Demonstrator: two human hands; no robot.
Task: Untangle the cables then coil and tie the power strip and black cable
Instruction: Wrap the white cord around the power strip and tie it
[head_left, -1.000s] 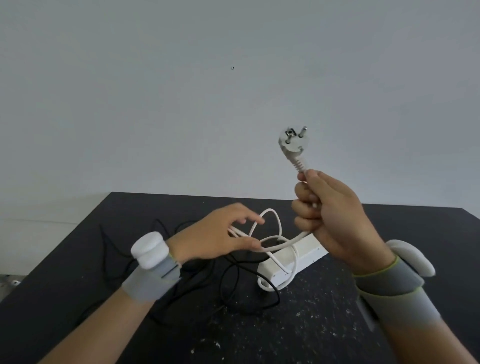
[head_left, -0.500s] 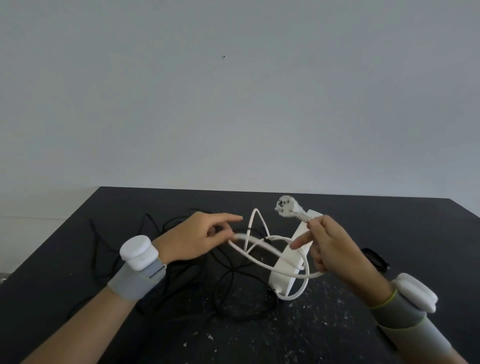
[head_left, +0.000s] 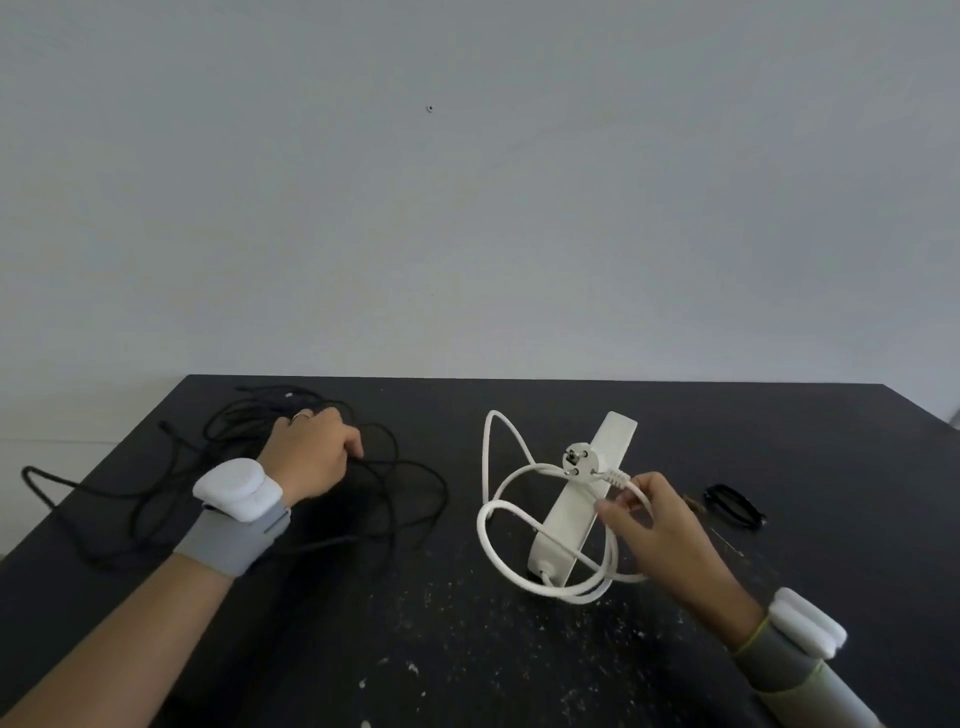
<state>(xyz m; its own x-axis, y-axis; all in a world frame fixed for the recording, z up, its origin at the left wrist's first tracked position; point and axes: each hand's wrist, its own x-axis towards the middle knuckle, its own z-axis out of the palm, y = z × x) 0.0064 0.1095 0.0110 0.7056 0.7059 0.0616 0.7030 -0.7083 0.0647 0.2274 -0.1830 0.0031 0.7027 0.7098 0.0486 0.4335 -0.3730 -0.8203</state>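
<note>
The white power strip (head_left: 592, 488) lies on the black table (head_left: 467, 649), right of centre, with its white cord (head_left: 493, 540) looped loosely around it. My right hand (head_left: 660, 540) pinches that cord just behind the white plug (head_left: 582, 461), which hovers above the strip. A loose tangle of black cable (head_left: 405, 499) is spread over the left part of the table, apart from the white cord. My left hand (head_left: 311, 457) lies on the tangle, fingers curled around some strands.
A small black ring-shaped tie (head_left: 735, 506) lies on the table to the right of my right hand. White specks dot the table's near part. The table's far edge meets a plain grey wall (head_left: 467, 208). Both wrists wear grey bands with white sensors.
My right hand came down from a raised position and set the white cord by the strip. My left hand let go of the white cord and moved left onto the black cable, which is now separate.
</note>
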